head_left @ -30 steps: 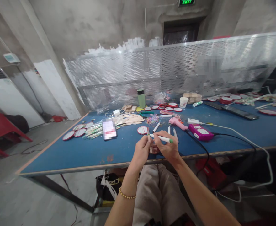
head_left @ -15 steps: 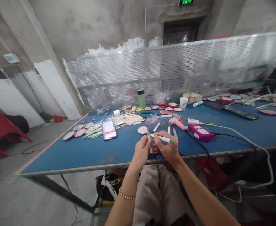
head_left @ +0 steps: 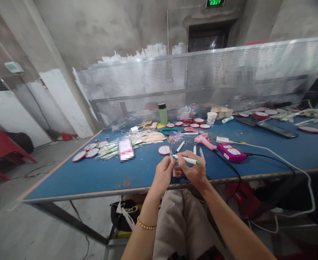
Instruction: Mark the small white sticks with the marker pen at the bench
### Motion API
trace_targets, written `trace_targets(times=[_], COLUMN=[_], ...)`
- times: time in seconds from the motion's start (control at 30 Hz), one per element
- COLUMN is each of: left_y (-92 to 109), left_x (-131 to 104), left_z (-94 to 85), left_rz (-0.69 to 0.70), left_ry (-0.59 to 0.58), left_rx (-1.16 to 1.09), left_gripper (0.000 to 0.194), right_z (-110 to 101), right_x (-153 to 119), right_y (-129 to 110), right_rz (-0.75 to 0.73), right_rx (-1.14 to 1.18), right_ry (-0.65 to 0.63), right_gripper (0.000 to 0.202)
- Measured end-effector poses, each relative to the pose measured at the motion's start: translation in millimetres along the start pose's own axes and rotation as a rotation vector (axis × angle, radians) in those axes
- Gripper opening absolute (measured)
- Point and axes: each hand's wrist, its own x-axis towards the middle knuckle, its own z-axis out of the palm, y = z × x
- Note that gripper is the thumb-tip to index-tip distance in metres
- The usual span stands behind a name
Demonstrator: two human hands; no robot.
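Observation:
My left hand pinches a flat wooden stick that points up and away from me, its far end dark reddish. In my right hand is a white marker pen with a green end, its tip at the stick's right edge. Whether the tip touches the wood I cannot tell. Just beyond the stick lies a round white disc with a red rim. Near it rest a white marker with a dark end and two more white pens.
Wooden sticks and a blurred phone-like item lie left. A pink glue gun, a purple box and cables sit right. Behind stand a green bottle, a paper cup and a perforated metal screen.

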Motion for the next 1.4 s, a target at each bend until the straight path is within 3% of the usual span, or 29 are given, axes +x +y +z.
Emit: trace_targets(times=[1.03,1.4], left_y=[1.2,4.5], left_x=[-0.1,-1.2], left_z=[0.4,1.1], left_rz=[0.001,0.034], left_ry=[-0.009,-0.004], left_rx=[-0.017,0.028], left_gripper=[0.039,0.044], right_z=[0.3,-0.4], right_x=[0.0,-1.2], right_y=[-0.8,-1.6], right_rz=[0.002,0.062], right_rx=[-0.001,0.060], right_ry=[0.023,-0.046], right_gripper=[0.016,0.018])
